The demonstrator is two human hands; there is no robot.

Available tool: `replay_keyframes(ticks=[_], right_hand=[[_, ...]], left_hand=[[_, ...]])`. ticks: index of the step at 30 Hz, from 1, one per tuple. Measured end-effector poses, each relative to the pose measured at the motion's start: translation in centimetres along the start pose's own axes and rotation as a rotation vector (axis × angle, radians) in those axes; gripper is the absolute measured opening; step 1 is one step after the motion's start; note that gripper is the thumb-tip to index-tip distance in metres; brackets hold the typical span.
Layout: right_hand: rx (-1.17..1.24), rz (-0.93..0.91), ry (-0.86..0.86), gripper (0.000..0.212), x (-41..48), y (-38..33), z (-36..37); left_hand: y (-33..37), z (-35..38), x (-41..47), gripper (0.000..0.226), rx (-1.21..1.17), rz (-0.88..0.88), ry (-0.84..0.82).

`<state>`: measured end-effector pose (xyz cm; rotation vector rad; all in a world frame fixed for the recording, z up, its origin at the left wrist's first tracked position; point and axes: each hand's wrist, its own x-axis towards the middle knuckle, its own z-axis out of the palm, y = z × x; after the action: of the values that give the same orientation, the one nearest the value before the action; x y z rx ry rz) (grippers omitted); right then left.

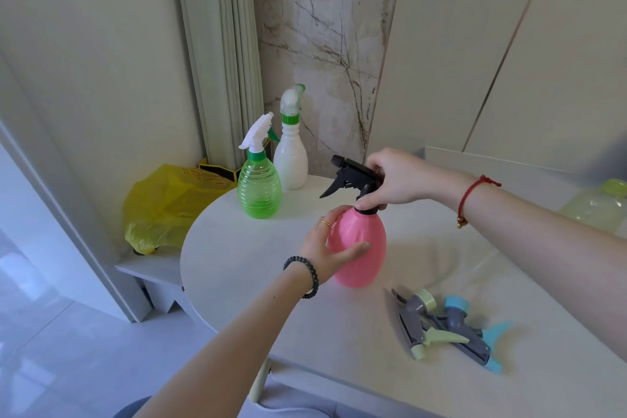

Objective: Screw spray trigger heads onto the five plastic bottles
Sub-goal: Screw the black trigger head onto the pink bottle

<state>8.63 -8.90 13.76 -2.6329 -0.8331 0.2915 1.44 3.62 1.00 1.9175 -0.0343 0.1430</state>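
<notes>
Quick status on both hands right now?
Left hand: closed around the pink bottle, steadying its body.
Right hand: closed on the black trigger head at the bottle's neck.

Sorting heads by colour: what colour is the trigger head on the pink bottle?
Black trigger head, seen in the head view.

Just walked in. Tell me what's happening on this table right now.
A person is fitting a black spray trigger head onto a pink plastic bottle. The left hand steadies the bottle's body while the right hand has its grip at the collar. A green ribbed bottle and a white bottle already carry heads. Two loose grey trigger heads lie on the white table.
</notes>
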Motion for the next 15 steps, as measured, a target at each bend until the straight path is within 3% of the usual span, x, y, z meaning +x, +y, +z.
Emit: replay_keyframes(ticks=[8,15], right_hand=[[-0.008,-0.089,-0.061,0.039,-0.6,-0.1,-0.8],[-0.109,-0.063,-0.040,0.027,0.0,-0.7,-0.5]], left_hand=[[-0.2,-0.1,0.0,0.062,0.033,-0.055,-0.001],[-0.1,-0.1,0.0,0.055,-0.012,-0.018,-0.007]])
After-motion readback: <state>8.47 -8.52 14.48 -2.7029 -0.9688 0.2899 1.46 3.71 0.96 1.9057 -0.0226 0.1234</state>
